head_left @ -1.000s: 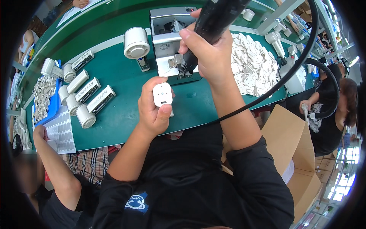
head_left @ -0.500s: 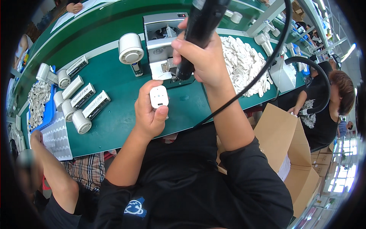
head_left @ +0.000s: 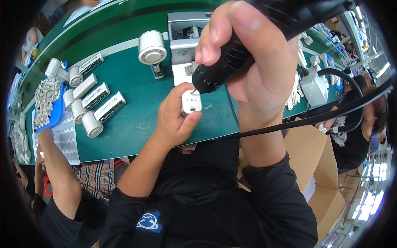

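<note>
Two hands: left (head_left: 175, 120) grips one white part (head_left: 191, 102), right (head_left: 252, 62) one black tool (head_left: 248, 45), probably screwdriver.

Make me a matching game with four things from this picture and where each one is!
Things:
1. small white part
2. black power tool
3. white fan
4. cardboard box

Places:
A. standing upright on the green table
B. held in the left hand
C. beside the table, on the person's right
D. gripped in the right hand

Pairs: 1-B, 2-D, 3-A, 4-C
</note>
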`<state>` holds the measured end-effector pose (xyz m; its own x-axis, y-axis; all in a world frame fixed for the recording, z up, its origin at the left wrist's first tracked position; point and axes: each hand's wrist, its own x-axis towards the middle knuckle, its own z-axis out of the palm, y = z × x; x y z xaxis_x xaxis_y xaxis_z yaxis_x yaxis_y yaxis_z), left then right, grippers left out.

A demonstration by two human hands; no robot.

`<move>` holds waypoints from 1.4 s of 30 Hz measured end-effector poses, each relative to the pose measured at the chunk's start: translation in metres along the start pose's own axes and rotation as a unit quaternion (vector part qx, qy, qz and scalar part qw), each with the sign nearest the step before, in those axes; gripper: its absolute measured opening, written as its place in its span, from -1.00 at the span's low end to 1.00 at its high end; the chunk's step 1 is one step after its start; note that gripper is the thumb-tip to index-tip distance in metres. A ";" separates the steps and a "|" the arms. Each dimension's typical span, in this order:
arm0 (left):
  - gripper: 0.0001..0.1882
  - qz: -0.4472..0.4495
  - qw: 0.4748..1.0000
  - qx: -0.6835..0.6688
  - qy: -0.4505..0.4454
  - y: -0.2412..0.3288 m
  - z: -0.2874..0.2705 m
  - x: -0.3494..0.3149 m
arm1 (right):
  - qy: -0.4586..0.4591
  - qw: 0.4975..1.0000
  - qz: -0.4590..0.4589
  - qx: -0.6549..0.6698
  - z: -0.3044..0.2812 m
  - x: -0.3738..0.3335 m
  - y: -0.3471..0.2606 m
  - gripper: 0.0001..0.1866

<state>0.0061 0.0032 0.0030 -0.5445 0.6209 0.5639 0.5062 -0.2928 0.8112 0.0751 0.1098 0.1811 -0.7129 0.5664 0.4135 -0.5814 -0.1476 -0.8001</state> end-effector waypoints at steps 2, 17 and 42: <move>-0.46 0.008 1.000 0.003 -0.001 0.001 -0.001 0.000 | -0.014 1.000 -0.001 -0.006 -0.001 0.000 0.003 -0.63; -0.48 0.047 0.998 0.031 -0.001 0.005 -0.002 0.005 | -0.088 0.991 -0.063 -0.076 -0.003 -0.004 0.012 -0.58; -0.48 0.062 0.995 0.060 -0.040 0.007 -0.007 0.009 | -0.195 0.974 -0.099 -0.058 -0.031 0.008 0.028 -0.49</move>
<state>0.0002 0.0018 0.0151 -0.4203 0.6424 0.6409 0.6449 -0.2854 0.7090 0.0658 0.1350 0.1487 -0.6987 0.2203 0.6807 -0.6909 0.0393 -0.7219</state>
